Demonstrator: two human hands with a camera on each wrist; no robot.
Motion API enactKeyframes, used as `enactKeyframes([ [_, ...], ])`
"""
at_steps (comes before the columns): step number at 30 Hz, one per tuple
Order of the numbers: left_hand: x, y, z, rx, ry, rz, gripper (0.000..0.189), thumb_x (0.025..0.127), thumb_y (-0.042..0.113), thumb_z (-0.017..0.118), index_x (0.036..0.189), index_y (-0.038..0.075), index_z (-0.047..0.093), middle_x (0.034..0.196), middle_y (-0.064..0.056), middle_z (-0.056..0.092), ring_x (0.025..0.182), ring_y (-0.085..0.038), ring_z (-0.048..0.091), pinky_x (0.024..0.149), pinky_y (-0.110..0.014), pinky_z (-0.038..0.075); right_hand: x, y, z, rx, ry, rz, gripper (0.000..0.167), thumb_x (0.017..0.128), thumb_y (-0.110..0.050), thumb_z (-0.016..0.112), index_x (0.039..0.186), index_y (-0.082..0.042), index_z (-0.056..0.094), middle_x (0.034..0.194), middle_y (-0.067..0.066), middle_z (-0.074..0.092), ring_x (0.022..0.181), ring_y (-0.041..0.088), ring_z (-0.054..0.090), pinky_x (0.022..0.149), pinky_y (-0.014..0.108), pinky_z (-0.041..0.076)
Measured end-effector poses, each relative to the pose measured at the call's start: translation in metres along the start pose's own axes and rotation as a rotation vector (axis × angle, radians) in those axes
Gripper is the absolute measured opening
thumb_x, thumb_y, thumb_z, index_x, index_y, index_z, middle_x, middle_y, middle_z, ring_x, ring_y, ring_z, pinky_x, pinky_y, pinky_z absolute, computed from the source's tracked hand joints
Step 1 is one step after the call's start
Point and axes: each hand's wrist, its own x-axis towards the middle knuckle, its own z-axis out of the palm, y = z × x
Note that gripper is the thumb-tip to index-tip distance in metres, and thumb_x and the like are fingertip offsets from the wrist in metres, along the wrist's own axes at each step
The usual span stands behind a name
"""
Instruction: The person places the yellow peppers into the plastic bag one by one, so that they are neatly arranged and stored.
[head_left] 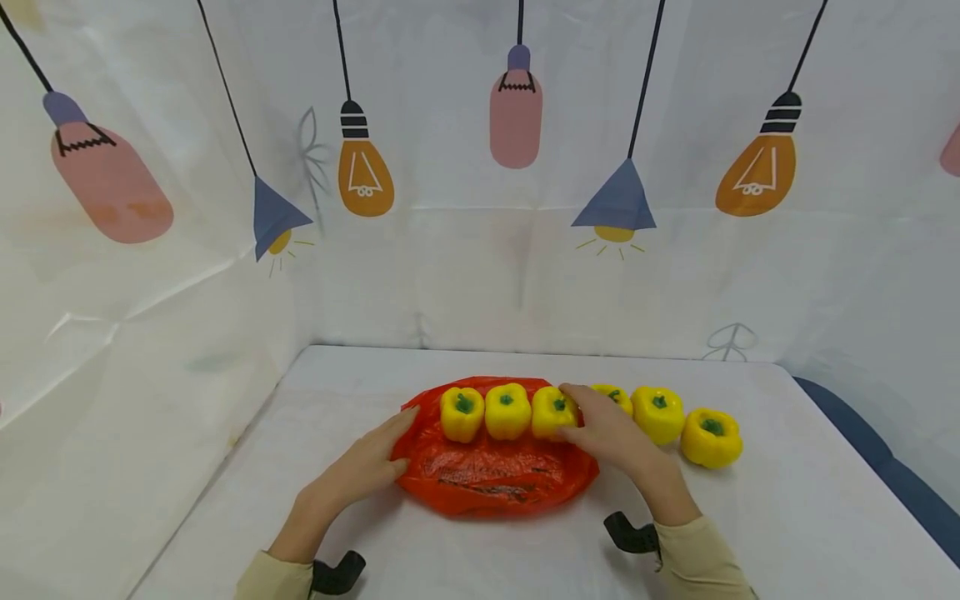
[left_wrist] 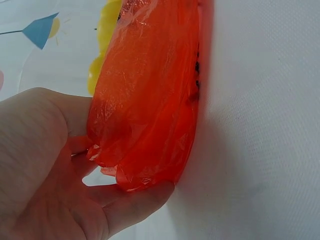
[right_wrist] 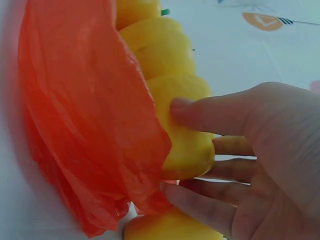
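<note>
A crinkled red plastic bag lies on the white table, dark print on its near face. Three yellow bell peppers stand in a row at the bag: a left one, a middle one and a right one. My left hand holds the bag's left end between thumb and fingers; the left wrist view shows the thin film bunched there. My right hand grips the right pepper, with a fingertip pressed on its yellow side in the right wrist view. The bag covers part of that pepper there.
Right of my right hand, more yellow peppers stand on the table: one partly hidden, one beside it and one farther right. A white sheet with printed lamps hangs behind the table. Something dark blue shows past the right edge.
</note>
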Motion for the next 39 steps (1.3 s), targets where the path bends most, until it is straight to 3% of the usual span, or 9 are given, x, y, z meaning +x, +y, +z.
enactKeyframes([
  [7,0.000,-0.001,0.001,0.000,-0.008,-0.008,0.073,0.092,0.012,0.060,0.157,0.019,0.030,0.163,-0.001,0.032,0.152,-0.030,0.028,0.119,-0.057,0.032,-0.001,0.000,-0.002,-0.026,0.007,-0.027,0.069,0.092,-0.033,0.068,0.152,-0.015,0.040,0.155,0.012,0.043,0.143,0.036,0.041,0.114,0.060,0.037],
  [14,0.000,0.000,-0.001,0.002,-0.003,0.001,0.072,0.091,0.011,0.061,0.157,0.017,0.031,0.163,-0.003,0.032,0.152,-0.031,0.029,0.119,-0.057,0.032,-0.008,0.003,-0.027,-0.013,0.085,-0.072,0.061,0.091,-0.022,0.068,0.147,-0.013,0.046,0.149,0.015,0.049,0.133,0.040,0.049,0.106,0.063,0.044],
  [21,-0.001,0.001,-0.002,-0.003,-0.004,-0.002,0.072,0.091,0.011,0.061,0.157,0.017,0.032,0.163,-0.003,0.033,0.151,-0.031,0.030,0.118,-0.058,0.032,-0.009,0.023,-0.040,-0.129,0.163,-0.078,0.059,0.088,-0.017,0.068,0.144,-0.010,0.050,0.146,0.020,0.050,0.133,0.044,0.046,0.105,0.065,0.043],
  [26,-0.002,0.000,0.000,-0.020,-0.012,-0.008,0.072,0.092,0.011,0.062,0.156,0.018,0.033,0.162,-0.003,0.035,0.151,-0.032,0.030,0.118,-0.058,0.032,-0.006,0.029,-0.034,-0.214,0.110,-0.054,0.063,0.083,-0.012,0.070,0.144,-0.010,0.051,0.148,0.024,0.046,0.140,0.048,0.037,0.110,0.069,0.035],
  [31,-0.002,-0.002,0.002,-0.027,-0.014,-0.015,0.072,0.092,0.012,0.063,0.156,0.019,0.033,0.162,-0.002,0.035,0.151,-0.032,0.030,0.118,-0.059,0.033,-0.003,0.029,-0.025,-0.372,0.087,-0.059,0.067,0.078,-0.009,0.076,0.141,-0.007,0.053,0.143,0.025,0.052,0.141,0.049,0.035,0.116,0.070,0.022],
  [37,-0.001,-0.002,0.000,-0.026,-0.013,-0.021,0.072,0.092,0.013,0.062,0.157,0.019,0.032,0.163,-0.001,0.033,0.151,-0.030,0.030,0.118,-0.058,0.033,-0.001,0.032,-0.022,-0.418,0.103,-0.070,0.065,0.074,-0.001,0.075,0.137,-0.006,0.056,0.130,0.022,0.058,0.128,0.044,0.047,0.114,0.071,0.025],
  [39,-0.001,-0.002,0.000,-0.023,-0.013,-0.021,0.072,0.092,0.013,0.062,0.157,0.019,0.031,0.163,0.000,0.033,0.151,-0.030,0.029,0.118,-0.058,0.033,0.000,0.032,-0.022,-0.404,0.108,-0.070,0.064,0.074,0.000,0.075,0.135,-0.006,0.057,0.124,0.020,0.059,0.119,0.042,0.052,0.112,0.069,0.032],
])
